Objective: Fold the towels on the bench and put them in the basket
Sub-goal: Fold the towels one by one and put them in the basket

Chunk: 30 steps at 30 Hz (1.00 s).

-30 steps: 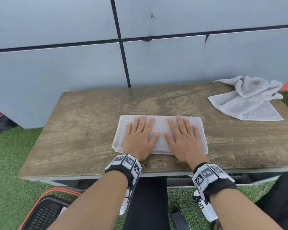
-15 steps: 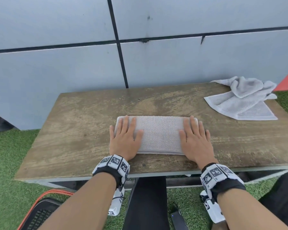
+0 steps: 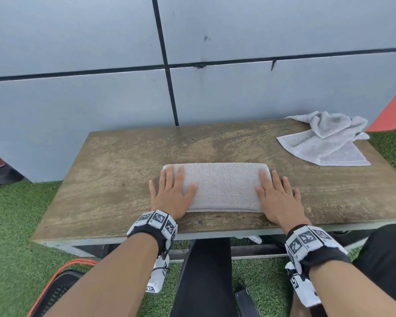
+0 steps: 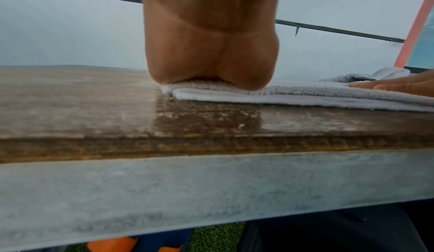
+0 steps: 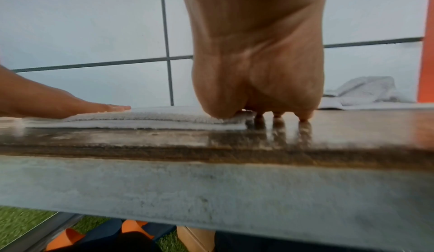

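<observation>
A folded grey towel (image 3: 222,186) lies flat near the front middle of the wooden bench (image 3: 114,170). My left hand (image 3: 169,193) rests flat on its left end, fingers straight. On the towel's right end my right hand (image 3: 276,197) lies flat too, with the outer fingers on the bare wood. The left wrist view shows the heel of my left palm (image 4: 209,55) pressing the folded towel (image 4: 293,94). From the right wrist view, my right palm (image 5: 256,70) sits on the folded towel's (image 5: 152,118) right edge. A second, crumpled towel (image 3: 327,138) lies at the bench's far right corner.
A black basket with an orange rim (image 3: 57,291) stands on the green turf at the lower left, below the bench. A grey panelled wall (image 3: 192,53) rises right behind the bench. My dark-trousered legs (image 3: 206,277) are under the front edge.
Both hands have slid outward from the towel's middle to its two ends, smoothing it flat. The towel and the crumpled one have stayed in place.
</observation>
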Available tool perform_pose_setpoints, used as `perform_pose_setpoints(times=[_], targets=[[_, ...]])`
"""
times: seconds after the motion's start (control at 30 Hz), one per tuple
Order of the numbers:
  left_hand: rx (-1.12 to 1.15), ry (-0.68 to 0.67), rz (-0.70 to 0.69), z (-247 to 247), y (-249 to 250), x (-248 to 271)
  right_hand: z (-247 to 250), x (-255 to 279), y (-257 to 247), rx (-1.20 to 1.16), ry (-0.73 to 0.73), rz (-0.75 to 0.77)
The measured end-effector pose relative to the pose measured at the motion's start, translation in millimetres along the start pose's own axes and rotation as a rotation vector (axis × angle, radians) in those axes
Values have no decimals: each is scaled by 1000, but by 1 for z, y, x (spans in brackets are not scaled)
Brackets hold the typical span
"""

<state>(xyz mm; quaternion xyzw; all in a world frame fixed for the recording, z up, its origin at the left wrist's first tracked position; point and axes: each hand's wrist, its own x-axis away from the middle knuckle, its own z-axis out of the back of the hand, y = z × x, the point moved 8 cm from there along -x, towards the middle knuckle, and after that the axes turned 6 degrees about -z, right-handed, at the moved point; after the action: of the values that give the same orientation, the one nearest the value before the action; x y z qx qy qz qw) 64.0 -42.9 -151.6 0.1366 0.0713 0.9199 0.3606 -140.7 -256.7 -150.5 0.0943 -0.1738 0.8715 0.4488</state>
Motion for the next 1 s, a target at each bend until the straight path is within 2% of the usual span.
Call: perform_pose_setpoints(times=[0.03,0.1,0.17,0.2,0.27,0.33,0.4,0.47,0.53,0.6,0.67,0.77,0.9,1.0], targets=[[0,-12,9,-1,0,2,4,4,-3,50,28,6],[-13,-29,32,-2,2,6,21,20,-19,178,197,78],[-30,-29,52,0,4,9,29,43,-45,181,382,294],[-44,-25,59,1,6,9,26,55,-57,162,399,416],[-84,-19,72,5,10,12,10,64,-71,142,247,530],[-171,-23,89,12,16,15,5,60,-73,105,132,473],[-264,-30,124,20,23,22,14,50,-68,63,151,390],[-366,-35,101,30,37,33,14,37,-59,104,110,326],[-277,2,27,37,49,38,9,28,-47,108,1,281],[28,31,-73,39,52,42,7,28,-40,48,-50,288],[188,43,-139,35,44,44,5,30,-36,-39,-60,320],[158,12,-221,17,32,51,0,38,-32,-70,-121,358],[92,-100,-389,6,37,56,-5,48,-36,27,-230,390],[26,-239,-398,1,38,54,-8,58,-35,163,-297,393]])
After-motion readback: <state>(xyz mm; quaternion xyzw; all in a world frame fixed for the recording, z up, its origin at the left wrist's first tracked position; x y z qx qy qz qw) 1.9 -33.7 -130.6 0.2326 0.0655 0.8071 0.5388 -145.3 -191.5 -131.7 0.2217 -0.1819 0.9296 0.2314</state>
